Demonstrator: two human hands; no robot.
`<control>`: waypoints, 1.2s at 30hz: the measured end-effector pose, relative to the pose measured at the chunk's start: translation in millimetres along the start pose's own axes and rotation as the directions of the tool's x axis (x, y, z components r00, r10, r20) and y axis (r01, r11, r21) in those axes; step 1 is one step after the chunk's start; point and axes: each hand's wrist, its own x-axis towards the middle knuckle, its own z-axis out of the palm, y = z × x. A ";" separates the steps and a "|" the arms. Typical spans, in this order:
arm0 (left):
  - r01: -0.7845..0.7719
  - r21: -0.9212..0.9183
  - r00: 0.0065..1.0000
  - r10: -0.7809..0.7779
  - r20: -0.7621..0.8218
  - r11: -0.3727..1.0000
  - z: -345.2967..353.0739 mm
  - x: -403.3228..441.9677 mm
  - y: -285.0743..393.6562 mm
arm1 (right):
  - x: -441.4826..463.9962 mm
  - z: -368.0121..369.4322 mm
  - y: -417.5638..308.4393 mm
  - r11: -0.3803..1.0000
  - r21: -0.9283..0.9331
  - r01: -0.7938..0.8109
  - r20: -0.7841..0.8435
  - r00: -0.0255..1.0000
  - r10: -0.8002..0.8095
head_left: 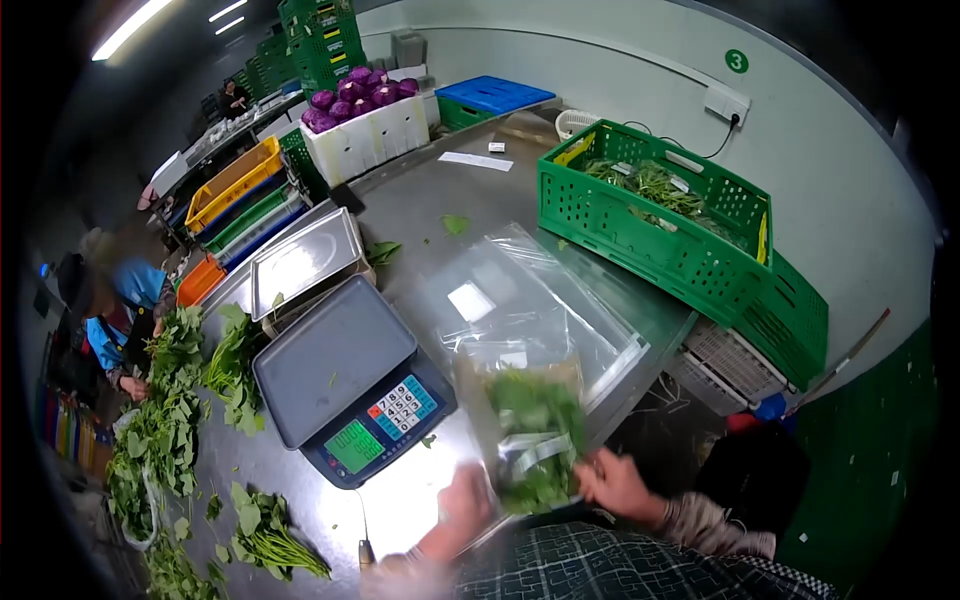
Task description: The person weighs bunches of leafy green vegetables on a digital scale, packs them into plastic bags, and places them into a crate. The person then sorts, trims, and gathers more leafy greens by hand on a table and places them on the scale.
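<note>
purple cabbages [360,97] are heaped in the white box [375,148] | blue lid [495,94] lies on the far green crate [458,114] | round sign [737,61] with number 3 is above the wall socket [726,103]

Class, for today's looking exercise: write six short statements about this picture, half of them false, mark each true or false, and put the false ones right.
1. The bag of greens is between the left hand and the right hand. True.
2. The purple cabbages lie loose on the floor. False: the purple cabbages are piled in a white box.
3. The display of the scale glows green. True.
4. The wall sign shows the number 7. False: the wall sign shows a 3.
5. The open green crate has leafy bundles inside. True.
6. The blue lid lies on the scale. False: the blue lid is on a green box near the wall.
</note>
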 end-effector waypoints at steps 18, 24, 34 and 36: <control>0.270 -0.765 0.963 -0.157 0.220 0.585 -122.3 246.9 81.9 | 130.3 -122.8 -220.5 0.406 -0.779 0.478 -0.043 0.606 -0.794; 0.148 -0.868 0.982 0.029 0.184 0.474 -104.1 225.2 54.1 | 102.3 -61.0 -199.5 0.212 -0.716 0.665 0.413 0.649 -0.640; -0.693 0.271 0.690 0.724 -0.019 0.668 -98.6 224.1 72.3 | 123.2 -53.1 -202.3 -0.216 -0.734 0.644 0.416 0.175 -0.893; -0.754 0.324 0.593 0.804 -0.038 0.572 -91.0 223.4 67.4 | 115.5 -51.7 -202.4 -0.140 -0.699 0.702 0.422 0.246 -0.872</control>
